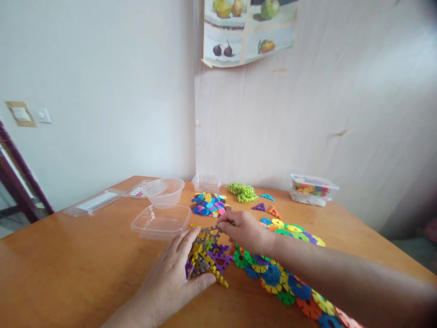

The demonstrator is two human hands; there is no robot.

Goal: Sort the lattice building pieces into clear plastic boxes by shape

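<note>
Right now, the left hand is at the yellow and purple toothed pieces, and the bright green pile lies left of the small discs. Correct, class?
Wrong side: the head view shows the bright green pile right of the small discs. The left hand is as stated.

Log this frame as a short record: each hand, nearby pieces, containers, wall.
Left hand: open, cupped at the toothed pile
Right hand: fingertips at a grey piece, grip unclear
Right of toothed pile: large discs, overlapping
Beyond toothed pile: small discs, green pile
Containers: clear tub at left; filled box at far right
Wall: fruit poster
</note>
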